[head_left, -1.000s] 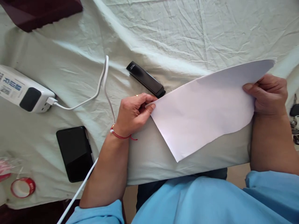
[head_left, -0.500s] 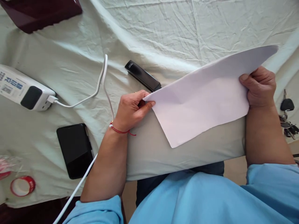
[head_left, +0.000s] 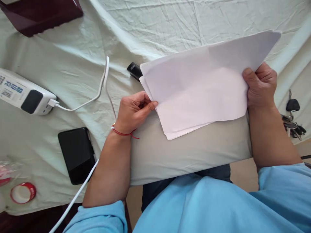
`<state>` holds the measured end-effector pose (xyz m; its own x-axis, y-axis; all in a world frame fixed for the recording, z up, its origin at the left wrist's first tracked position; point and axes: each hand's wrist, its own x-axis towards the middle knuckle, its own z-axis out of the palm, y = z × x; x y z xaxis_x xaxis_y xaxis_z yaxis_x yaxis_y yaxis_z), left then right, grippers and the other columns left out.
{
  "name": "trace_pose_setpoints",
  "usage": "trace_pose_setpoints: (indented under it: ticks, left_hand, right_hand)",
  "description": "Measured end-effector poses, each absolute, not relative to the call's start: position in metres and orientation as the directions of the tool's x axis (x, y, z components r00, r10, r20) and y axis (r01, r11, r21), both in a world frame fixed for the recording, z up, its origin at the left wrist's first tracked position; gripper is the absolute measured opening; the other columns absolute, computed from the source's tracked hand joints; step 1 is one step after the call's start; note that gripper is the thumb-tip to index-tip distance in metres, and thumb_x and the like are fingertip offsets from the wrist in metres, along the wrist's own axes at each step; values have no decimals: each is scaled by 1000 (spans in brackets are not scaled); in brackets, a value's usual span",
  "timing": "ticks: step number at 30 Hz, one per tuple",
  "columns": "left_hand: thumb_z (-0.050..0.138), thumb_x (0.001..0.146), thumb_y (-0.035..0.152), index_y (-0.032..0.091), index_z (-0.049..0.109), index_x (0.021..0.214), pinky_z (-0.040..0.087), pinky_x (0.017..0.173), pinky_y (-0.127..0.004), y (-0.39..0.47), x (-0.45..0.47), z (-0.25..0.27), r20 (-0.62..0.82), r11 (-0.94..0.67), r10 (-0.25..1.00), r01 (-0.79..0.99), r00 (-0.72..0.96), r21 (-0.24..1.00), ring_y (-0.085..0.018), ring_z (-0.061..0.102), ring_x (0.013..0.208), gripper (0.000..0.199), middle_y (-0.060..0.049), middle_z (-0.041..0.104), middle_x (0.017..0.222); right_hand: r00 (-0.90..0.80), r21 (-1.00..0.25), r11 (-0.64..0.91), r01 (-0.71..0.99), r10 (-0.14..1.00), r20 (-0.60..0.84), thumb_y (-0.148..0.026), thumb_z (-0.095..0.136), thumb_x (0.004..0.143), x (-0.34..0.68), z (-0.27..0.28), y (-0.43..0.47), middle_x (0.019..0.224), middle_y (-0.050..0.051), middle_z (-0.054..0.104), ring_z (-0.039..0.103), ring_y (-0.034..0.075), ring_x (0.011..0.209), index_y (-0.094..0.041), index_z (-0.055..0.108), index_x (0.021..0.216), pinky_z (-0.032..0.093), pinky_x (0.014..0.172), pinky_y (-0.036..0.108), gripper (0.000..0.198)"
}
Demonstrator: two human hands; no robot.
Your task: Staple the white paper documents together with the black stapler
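Several white sheets of paper (head_left: 201, 87) are held up between my two hands above the cloth-covered table. At their left edge, my left hand (head_left: 136, 108) is closed, pinching the sheets between thumb and fingers. On the opposite side, my right hand (head_left: 261, 84) grips them with the thumb on top and the fingers behind. The sheets are slightly offset, with a second layer showing along the left and lower edges. Partly covered behind the paper lies a black stapler-like object (head_left: 134, 70); only its left end shows.
A black phone (head_left: 76, 155) lies left of my left forearm. A white cable (head_left: 102, 87) runs from a white power bank (head_left: 40, 100) past it. Red tape (head_left: 23, 193) sits lower left, keys (head_left: 293, 116) lie at right, and a dark red box (head_left: 46, 16) stands upper left.
The paper has tilted to face the camera more, its upper left corner rising over the black object. Offset layers now show at the edges. My right hand has shifted slightly left and up.
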<state>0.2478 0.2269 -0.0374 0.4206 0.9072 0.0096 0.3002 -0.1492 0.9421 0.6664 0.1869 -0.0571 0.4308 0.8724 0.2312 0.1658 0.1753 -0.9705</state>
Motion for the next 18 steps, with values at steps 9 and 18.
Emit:
trace_pose_setpoints:
  ticks: [9,18]
  left_hand:
    - [82,89,82,25,70,85,40,56,-33,227,248,-43,8,-125,925,284,381,951,-17,54,64,58,-1,59,69]
    - [77,101,68,22,64,71,36,51,-32,228,248,-46,96,-225,929,342,356,912,-12,48,53,57,2,59,59]
  right_hand:
    - [416,-984,126,130,894,169,-62,108,65,656,-49,184,106,7,87,77,26,92,-26,92,103,66,100,51,55]
    - [407,-973,140,183,890,204,-71,105,67,664,-57,187,101,6,86,77,24,90,-22,89,97,67,99,50,60]
